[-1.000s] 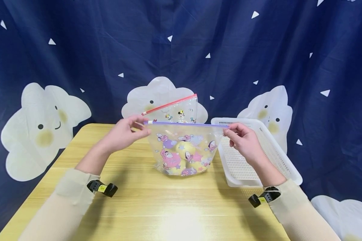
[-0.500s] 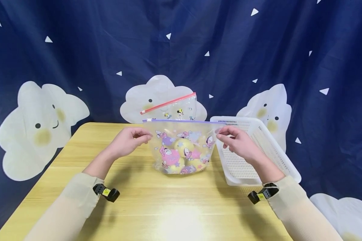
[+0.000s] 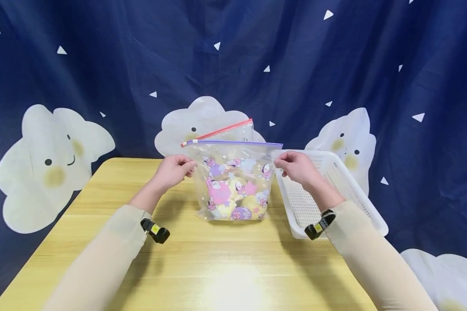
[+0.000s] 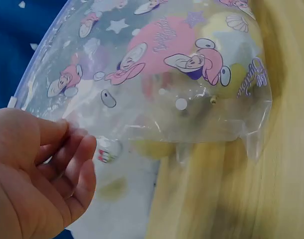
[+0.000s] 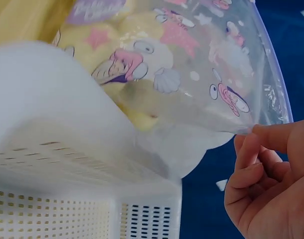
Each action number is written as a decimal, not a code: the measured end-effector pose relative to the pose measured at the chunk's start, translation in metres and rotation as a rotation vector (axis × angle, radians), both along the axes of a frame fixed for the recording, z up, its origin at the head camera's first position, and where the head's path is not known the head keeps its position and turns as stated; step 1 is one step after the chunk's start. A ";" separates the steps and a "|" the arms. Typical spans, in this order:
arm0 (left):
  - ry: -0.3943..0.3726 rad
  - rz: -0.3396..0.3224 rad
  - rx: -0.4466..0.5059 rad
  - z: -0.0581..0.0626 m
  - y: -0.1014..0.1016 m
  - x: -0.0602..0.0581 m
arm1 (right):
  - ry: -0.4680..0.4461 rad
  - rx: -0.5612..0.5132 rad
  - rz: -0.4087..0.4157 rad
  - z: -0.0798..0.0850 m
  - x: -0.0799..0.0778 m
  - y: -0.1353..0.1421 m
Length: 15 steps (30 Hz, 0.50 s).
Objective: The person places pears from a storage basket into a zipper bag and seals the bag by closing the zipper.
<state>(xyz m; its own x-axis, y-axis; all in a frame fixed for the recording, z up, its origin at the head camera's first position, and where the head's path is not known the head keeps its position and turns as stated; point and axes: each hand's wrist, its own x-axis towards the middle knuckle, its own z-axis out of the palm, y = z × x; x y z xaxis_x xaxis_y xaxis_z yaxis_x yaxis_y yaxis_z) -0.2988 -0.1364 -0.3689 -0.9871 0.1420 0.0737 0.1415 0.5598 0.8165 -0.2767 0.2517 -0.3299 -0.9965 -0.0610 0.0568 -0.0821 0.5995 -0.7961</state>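
A clear zip bag (image 3: pixel 233 181) printed with pink and purple cartoon figures stands upright on the table, its purple slider strip (image 3: pixel 237 142) running along the top. Pale yellow rounded things (image 3: pixel 253 203) show through its lower part; their kind is hard to tell. My left hand (image 3: pixel 175 170) pinches the bag's left side edge below the strip, thumb against fingers in the left wrist view. On the opposite side edge, my right hand (image 5: pixel 266 174) pinches the film between thumb and forefinger. The white slider (image 3: pixel 195 141) sits near the strip's left end.
Behind it stands another clear bag with a red slider strip (image 3: pixel 218 131), mostly hidden. A white perforated plastic basket (image 3: pixel 375 224) lies to the right, close to my right forearm. A dark blue curtain (image 3: pixel 233 52) with clouds hangs behind the wooden table (image 3: pixel 202 263).
Both hands have gone from the strip's ends down to the bag's side edges and closer together. The bag has risen taller, its purple strip higher and covering more of the red-strip bag.
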 end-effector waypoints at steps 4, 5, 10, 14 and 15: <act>-0.080 0.081 0.032 -0.007 0.006 -0.015 | -0.029 0.037 -0.036 -0.004 -0.020 -0.010; -0.100 0.098 0.041 -0.008 0.007 -0.018 | -0.040 0.038 -0.046 -0.005 -0.025 -0.012; -0.203 0.158 0.098 -0.014 0.013 -0.028 | -0.081 0.096 -0.087 -0.011 -0.040 -0.020; -0.245 0.176 0.110 -0.019 0.016 -0.033 | -0.083 0.143 -0.113 -0.016 -0.045 -0.023; -0.249 0.176 0.105 -0.020 0.017 -0.034 | -0.084 0.147 -0.118 -0.017 -0.046 -0.023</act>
